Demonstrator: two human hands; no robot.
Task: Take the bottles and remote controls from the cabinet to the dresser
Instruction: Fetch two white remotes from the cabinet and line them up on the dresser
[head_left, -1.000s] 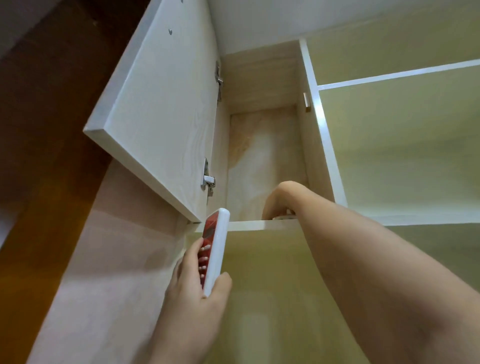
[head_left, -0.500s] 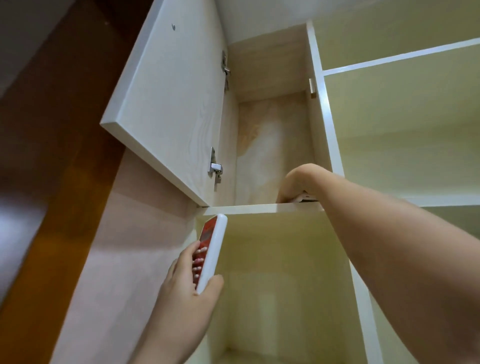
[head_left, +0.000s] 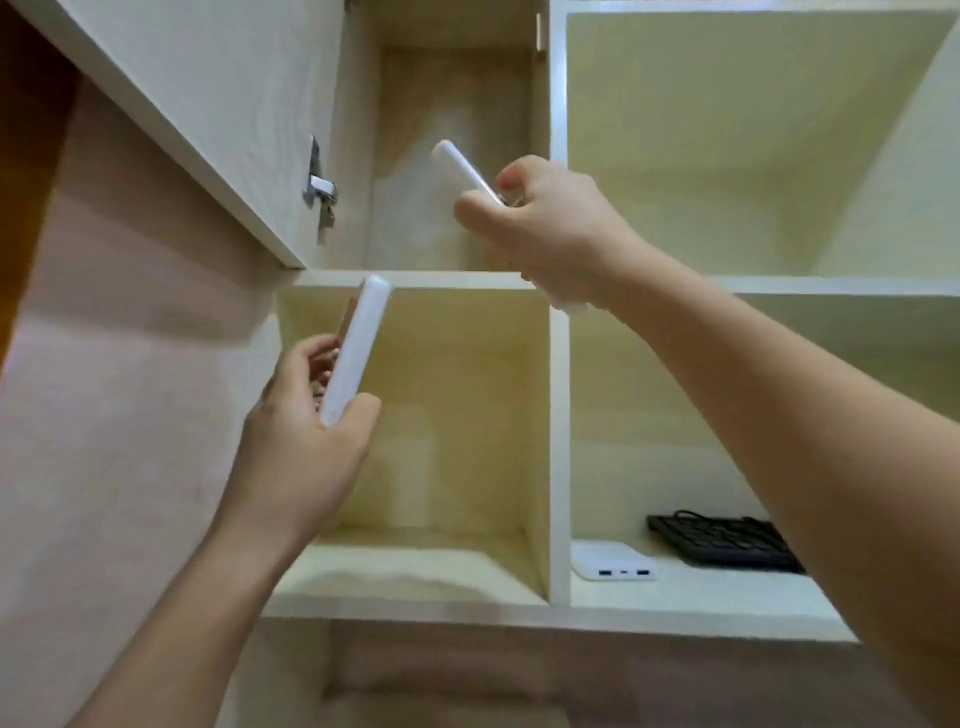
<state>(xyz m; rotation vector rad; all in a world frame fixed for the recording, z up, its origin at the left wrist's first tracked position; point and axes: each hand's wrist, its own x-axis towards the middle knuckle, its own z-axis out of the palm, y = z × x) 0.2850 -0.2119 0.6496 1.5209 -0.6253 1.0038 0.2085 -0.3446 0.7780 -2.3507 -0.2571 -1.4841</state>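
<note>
Shelves of the cabinet (head_left: 559, 415) are showing a white power bank (head_left: 613, 561) and a black keyboard (head_left: 722, 543) lying side by side in the lower right compartment, the power bank nearer the divider. The door (head_left: 208, 104) is standing open at upper left, its metal hinge (head_left: 319, 187) showing. The right hand (head_left: 550, 228) is gripping a white remote control (head_left: 462, 169) before the upper left compartment, fingers curled round its lower end, the free end tilting up-left. The left hand (head_left: 301, 457) is pinching a second remote control (head_left: 356, 353) upright between thumb and fingers before the lower left compartment.
</note>
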